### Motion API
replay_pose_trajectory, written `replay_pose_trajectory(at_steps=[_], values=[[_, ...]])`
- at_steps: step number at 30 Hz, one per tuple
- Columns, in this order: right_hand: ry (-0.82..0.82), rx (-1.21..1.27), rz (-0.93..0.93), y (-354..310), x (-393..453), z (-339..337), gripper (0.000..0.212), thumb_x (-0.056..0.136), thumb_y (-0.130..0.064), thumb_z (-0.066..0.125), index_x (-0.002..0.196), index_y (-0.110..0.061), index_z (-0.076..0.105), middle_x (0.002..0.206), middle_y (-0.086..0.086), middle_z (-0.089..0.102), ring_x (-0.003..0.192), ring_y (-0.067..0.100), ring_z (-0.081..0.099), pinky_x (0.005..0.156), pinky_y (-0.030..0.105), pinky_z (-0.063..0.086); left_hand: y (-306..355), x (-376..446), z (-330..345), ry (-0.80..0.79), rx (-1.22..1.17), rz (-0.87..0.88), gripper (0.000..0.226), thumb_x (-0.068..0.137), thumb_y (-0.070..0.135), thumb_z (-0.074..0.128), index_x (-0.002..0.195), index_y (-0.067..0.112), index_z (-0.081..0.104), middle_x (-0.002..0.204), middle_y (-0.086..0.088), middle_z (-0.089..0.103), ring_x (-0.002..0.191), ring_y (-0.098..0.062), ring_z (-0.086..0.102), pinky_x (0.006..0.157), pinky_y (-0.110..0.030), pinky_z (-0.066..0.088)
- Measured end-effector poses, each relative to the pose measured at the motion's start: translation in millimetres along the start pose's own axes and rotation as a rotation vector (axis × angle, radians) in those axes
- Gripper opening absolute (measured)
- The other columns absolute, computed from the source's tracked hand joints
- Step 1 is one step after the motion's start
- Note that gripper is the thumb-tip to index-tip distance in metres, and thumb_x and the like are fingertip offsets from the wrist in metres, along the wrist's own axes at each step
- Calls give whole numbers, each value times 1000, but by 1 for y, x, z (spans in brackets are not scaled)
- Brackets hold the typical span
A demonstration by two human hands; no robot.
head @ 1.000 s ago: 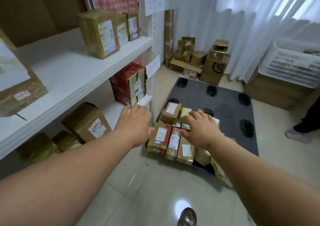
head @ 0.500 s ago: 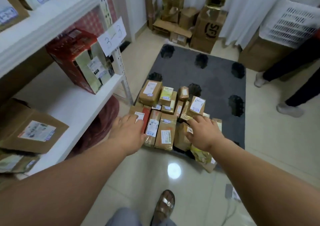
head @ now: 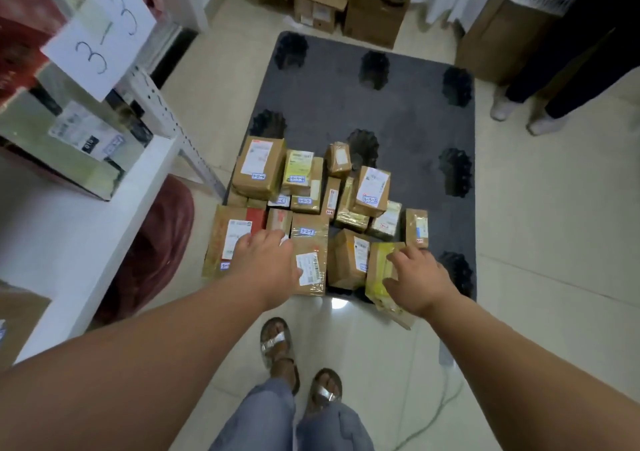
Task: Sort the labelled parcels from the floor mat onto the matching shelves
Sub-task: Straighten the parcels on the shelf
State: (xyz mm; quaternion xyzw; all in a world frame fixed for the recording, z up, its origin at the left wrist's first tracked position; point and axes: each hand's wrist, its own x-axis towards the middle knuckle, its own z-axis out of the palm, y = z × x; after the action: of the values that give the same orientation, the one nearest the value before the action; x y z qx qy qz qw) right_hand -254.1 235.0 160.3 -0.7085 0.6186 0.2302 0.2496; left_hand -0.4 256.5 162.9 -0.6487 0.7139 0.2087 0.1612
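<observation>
Brown parcels [head: 311, 242] lie under loosely spread left hand [head: 266, 263] and right hand [head: 417, 279].

Both hands [head: 266, 263] [head: 417, 279] over parcels [head: 310, 260] on mat [head: 408, 111].

A paper sign [head: 98, 31] clipped to the shelf post at the shelf's front corner reads "3-3" in handwriting. At the mat's far edge, a big carton [head: 381, 0] shows black letters "SF". On the mat, one parcel [head: 372, 191] carries a small tag reading about "3-3-2"; the other tags are too blurred to read.
</observation>
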Motion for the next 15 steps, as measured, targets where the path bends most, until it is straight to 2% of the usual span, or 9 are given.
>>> replay_pose_trajectory(at_steps=[3,7,12,15], values=[[-39,50,53,13,15,15,54,96,-41,47,147,-24,37,149,5,38,135,30,35,109,42,34,8,28,11,-74,21,40,52,97,50,43,143,25,40,152,0,36,140,-24,31,114,-43,22],[-126,72,106,41,25,47,54,96,-41,48,146,-22,39,148,5,39,134,30,36,107,41,38,29,55,35,-109,3,67,45,96,47,39,135,26,47,141,1,45,130,-23,40,110,-44,29],[-220,109,149,89,44,90,54,94,-39,51,144,-22,41,144,7,43,130,31,39,105,39,39,69,85,71,-171,-2,84,51,98,46,41,145,24,39,151,0,36,138,-23,33,113,-43,23],[-266,109,135,119,61,112,57,95,-41,50,147,-24,36,145,7,42,129,30,40,103,38,39,97,102,97,-208,-14,61,46,98,47,40,138,24,44,146,0,41,134,-24,37,110,-44,26]])
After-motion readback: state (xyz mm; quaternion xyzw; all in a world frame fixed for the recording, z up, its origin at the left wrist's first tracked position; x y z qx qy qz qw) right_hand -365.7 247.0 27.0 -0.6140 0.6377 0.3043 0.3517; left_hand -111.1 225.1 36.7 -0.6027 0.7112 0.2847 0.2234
